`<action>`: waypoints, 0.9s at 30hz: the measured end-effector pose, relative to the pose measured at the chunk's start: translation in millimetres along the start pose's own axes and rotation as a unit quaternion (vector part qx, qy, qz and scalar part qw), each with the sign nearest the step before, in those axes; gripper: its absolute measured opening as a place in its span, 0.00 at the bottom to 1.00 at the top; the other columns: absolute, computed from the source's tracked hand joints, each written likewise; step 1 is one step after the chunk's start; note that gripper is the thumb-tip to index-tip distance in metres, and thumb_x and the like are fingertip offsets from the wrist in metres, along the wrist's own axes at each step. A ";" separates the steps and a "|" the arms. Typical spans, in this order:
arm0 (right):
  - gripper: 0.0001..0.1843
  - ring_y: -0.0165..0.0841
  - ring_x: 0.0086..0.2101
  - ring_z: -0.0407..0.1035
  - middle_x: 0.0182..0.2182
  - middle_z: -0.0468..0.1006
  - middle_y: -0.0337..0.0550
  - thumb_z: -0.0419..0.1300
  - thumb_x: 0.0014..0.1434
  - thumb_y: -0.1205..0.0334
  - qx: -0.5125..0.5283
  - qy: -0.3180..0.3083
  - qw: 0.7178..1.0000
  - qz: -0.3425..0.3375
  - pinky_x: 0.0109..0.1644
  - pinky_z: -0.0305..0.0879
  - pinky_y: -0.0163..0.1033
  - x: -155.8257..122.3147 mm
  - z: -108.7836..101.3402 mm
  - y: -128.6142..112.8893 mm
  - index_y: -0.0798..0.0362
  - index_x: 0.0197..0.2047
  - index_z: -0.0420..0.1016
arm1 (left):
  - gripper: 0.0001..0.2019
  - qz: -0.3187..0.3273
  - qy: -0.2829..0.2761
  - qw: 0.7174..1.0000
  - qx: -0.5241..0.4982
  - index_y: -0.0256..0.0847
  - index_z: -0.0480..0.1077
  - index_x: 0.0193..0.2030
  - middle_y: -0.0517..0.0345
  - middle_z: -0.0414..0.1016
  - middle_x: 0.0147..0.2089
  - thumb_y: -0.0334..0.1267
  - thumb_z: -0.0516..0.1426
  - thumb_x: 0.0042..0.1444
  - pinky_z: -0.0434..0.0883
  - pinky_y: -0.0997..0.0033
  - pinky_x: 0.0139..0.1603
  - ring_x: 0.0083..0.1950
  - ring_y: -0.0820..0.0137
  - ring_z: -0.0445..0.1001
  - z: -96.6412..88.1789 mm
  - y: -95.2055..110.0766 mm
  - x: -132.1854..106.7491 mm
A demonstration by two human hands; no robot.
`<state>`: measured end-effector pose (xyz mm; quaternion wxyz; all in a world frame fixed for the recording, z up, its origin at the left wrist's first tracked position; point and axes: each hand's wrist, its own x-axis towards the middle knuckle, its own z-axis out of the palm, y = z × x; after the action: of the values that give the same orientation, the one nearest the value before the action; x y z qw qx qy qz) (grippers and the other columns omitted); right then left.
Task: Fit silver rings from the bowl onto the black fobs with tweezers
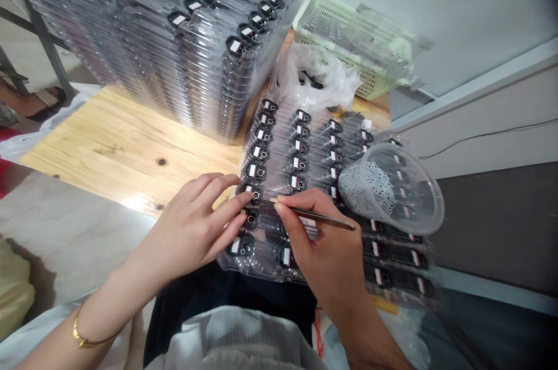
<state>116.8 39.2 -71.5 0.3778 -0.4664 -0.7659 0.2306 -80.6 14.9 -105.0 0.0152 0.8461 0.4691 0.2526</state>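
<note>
My right hand [333,257] grips a pair of dark tweezers [325,218] between thumb and fingers. The tip reaches a small black plastic part [255,194] in the left column of a clear blister tray [279,184]. Beside that part, my left hand [187,227] has its fingers stretched out and apart, with fingertips resting on or right by it. Rows of similar black parts with white labels fill the tray. A clear plastic cup [421,193] of small pale pieces [375,190] stands tilted in view on the tray, right of my right hand.
A tall stack of filled clear trays [196,68] rises at the back left on the wooden table [131,143]. Behind the working tray lie a crumpled plastic bag [316,68] and a pale green basket [370,39]. A wall runs along the right. Another person's foot [39,104] shows far left.
</note>
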 end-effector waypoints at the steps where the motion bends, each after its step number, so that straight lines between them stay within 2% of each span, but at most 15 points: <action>1: 0.07 0.31 0.31 0.73 0.30 0.78 0.37 0.59 0.61 0.71 0.000 0.000 1.000 0.001 0.37 0.71 0.36 -0.1 0.3 0.0 0.49 0.35 0.72 | 0.14 0.000 0.001 1.000 0.000 0.34 0.71 0.53 0.41 0.69 0.53 0.33 0.54 0.62 0.70 0.56 0.49 0.51 0.57 0.69 0.2 0.0 0.2; 12: 0.06 0.30 0.32 0.74 0.30 0.79 0.37 0.60 0.60 0.71 0.006 0.003 1.000 -0.003 0.38 0.72 0.36 0.8 0.7 1.4 0.50 0.35 0.73 | 0.13 0.021 -0.009 0.999 0.026 0.35 0.71 0.53 0.40 0.68 0.53 0.34 0.54 0.62 0.72 0.54 0.47 0.51 0.55 0.69 -3.6 -0.7 1.4; 16: 0.06 0.30 0.33 0.74 0.31 0.78 0.37 0.61 0.61 0.71 0.014 0.017 1.000 0.003 0.39 0.72 0.36 -2.8 -8.1 -1.1 0.50 0.37 0.73 | 0.13 0.036 -0.016 0.998 0.049 0.35 0.71 0.51 0.40 0.69 0.52 0.34 0.55 0.62 0.73 0.54 0.45 0.50 0.55 0.70 -6.0 -0.6 4.1; 21: 0.07 0.34 0.34 0.75 0.34 0.80 0.40 0.62 0.60 0.69 0.025 0.120 0.992 0.042 0.37 0.71 0.40 -14.4 -44.1 3.6 0.47 0.39 0.76 | 0.12 0.058 -0.026 0.995 0.082 0.37 0.71 0.52 0.42 0.70 0.53 0.35 0.56 0.62 0.73 0.55 0.48 0.52 0.55 0.70 -6.5 -2.4 8.6; 25: 0.05 0.35 0.36 0.75 0.34 0.80 0.41 0.64 0.59 0.66 -0.035 0.255 0.963 0.076 0.41 0.72 0.42 -18.2 -80.8 26.0 0.47 0.38 0.77 | 0.12 0.092 -0.016 0.991 0.094 0.39 0.71 0.51 0.44 0.72 0.53 0.37 0.55 0.62 0.72 0.55 0.47 0.52 0.54 0.72 -4.7 -8.8 11.2; 27: 0.02 0.35 0.34 0.75 0.33 0.80 0.40 0.64 0.59 0.65 -0.064 0.278 0.955 0.085 0.39 0.73 0.41 -17.3 -95.5 39.1 0.48 0.37 0.77 | 0.12 0.102 -0.010 0.991 0.085 0.42 0.71 0.51 0.46 0.73 0.52 0.39 0.54 0.63 0.71 0.54 0.46 0.51 0.54 0.73 -2.5 -14.3 11.7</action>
<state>218.6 41.9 -47.3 0.5238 -0.5985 -0.6017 0.0732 -87.9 31.7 -101.7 -0.0776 0.8902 0.3999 0.2038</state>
